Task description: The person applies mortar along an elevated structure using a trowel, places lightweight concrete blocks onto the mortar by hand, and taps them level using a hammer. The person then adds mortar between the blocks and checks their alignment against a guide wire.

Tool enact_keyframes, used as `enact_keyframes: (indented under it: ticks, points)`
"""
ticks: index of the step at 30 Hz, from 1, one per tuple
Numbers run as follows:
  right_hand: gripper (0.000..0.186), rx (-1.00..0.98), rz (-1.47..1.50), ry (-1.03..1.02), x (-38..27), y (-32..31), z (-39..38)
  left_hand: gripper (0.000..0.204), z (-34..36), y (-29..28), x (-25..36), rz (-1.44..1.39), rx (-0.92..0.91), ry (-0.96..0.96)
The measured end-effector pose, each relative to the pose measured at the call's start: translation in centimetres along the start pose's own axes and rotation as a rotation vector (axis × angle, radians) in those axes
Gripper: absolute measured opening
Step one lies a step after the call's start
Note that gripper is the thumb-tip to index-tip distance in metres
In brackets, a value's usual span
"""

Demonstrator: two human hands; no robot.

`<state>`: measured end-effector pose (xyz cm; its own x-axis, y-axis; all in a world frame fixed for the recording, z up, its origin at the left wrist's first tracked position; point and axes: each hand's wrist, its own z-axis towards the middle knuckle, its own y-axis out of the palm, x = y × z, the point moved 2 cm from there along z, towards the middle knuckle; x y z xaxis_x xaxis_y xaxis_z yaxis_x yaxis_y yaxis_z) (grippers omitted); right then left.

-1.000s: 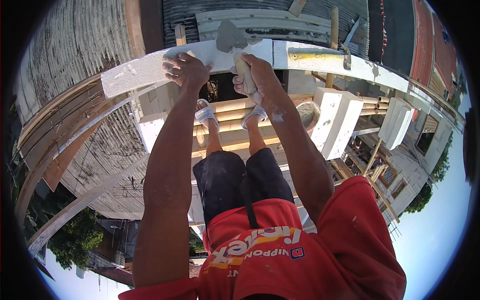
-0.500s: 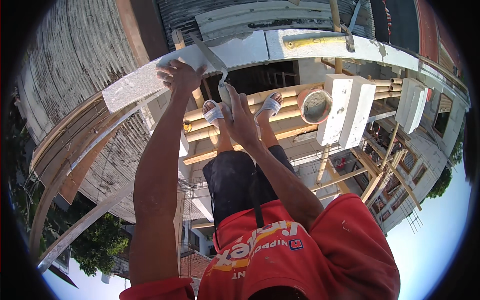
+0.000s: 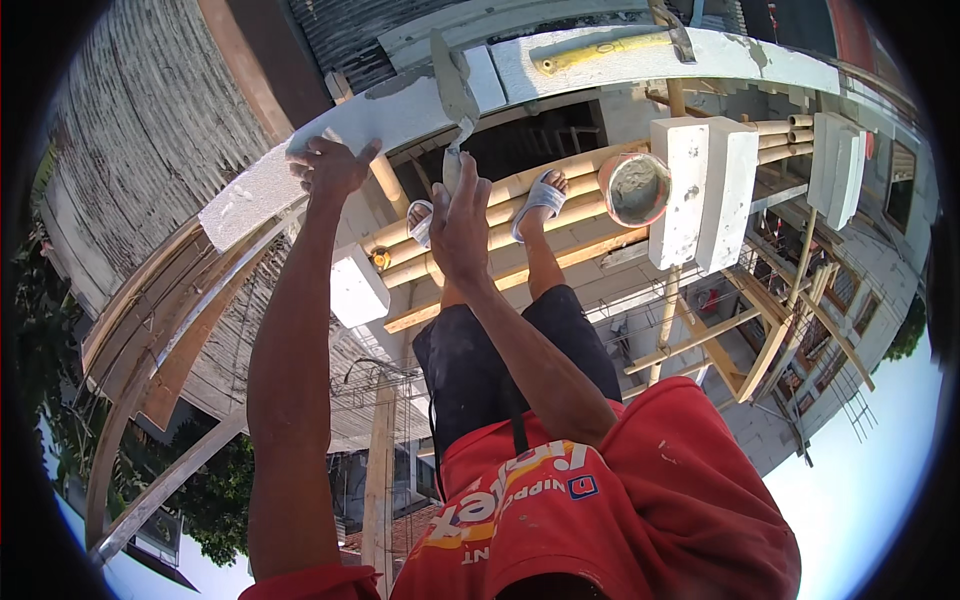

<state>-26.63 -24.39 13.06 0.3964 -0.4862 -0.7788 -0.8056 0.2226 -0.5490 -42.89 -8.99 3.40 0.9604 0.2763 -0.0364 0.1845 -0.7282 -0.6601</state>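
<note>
My right hand (image 3: 464, 225) is closed around the handle of a trowel (image 3: 455, 88). The trowel's mortar-smeared blade lies over the top of a white lightweight block (image 3: 400, 108), close to the joint with the block on its right. Grey mortar shows beside the blade. My left hand (image 3: 335, 170) rests on the near edge of the same course, left of the trowel, with thumb and fingers apart. A yellow-handled hammer (image 3: 610, 52) lies on the block to the right. Between my feet and the stacked blocks stands a bucket (image 3: 637, 190) of grey mortar.
My sandalled feet stand on bamboo poles (image 3: 580, 210), with open gaps below. Loose white blocks (image 3: 680, 190) stand to the right, and another (image 3: 358, 287) lies at left. Corrugated roofing (image 3: 160, 110) lies beyond the wall. Timber scaffolding (image 3: 750, 350) is at lower right.
The trowel has swung more upright and shifted right along the block, with my right hand moving slightly left. My left hand stays on the block. The whole view has tilted a little.
</note>
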Motion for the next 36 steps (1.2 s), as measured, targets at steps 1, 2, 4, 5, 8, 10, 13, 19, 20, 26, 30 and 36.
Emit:
enact_keyframes:
  ticks: [1,2,4,5,8,10,13,19,20,26,30,36]
  points:
    - [0.057,0.030,0.009,0.014,0.1,-0.3,0.0,0.135,0.2,0.0,-0.1,0.002,-0.001,0.003]
    - [0.057,0.060,0.018,0.027,0.3,-0.6,0.0,0.136,0.4,0.0,-0.2,0.020,-0.016,0.001]
    - [0.057,0.080,0.041,0.057,0.8,-1.3,0.0,0.137,0.7,0.1,-0.4,0.038,-0.031,0.002]
    - [0.057,0.098,0.064,0.084,1.1,-1.7,0.0,0.138,0.8,0.2,-0.5,0.058,-0.027,0.001]
    - [0.057,0.198,0.215,0.120,2.2,-2.9,0.6,0.138,0.5,0.2,0.0,0.057,-0.035,0.005]
    - [0.053,0.143,0.413,0.315,2.6,-3.9,1.2,0.138,0.5,0.1,0.1,0.038,-0.042,0.003]
    - [0.043,0.069,0.566,0.388,2.2,-4.2,1.9,0.138,0.8,0.2,-0.5,0.047,-0.038,-0.004]
    - [0.041,-0.080,1.026,0.531,1.0,-2.2,0.8,0.137,0.6,0.2,-0.4,0.050,-0.027,-0.029]
    - [0.043,-0.070,1.060,0.553,1.5,-1.3,0.6,0.136,0.5,0.2,-0.1,0.048,-0.031,-0.021]
    - [0.043,-0.038,1.000,0.689,0.0,0.2,-2.1,0.136,0.4,0.0,0.5,0.047,-0.046,-0.024]
    - [0.041,-0.144,1.015,0.757,-2.0,-0.7,-4.3,0.136,0.4,-0.1,-0.5,0.041,-0.012,-0.031]
    - [0.046,-0.231,0.713,0.561,-0.9,-1.8,-2.0,0.135,-0.5,-0.7,0.2,-0.005,-0.033,-0.035]
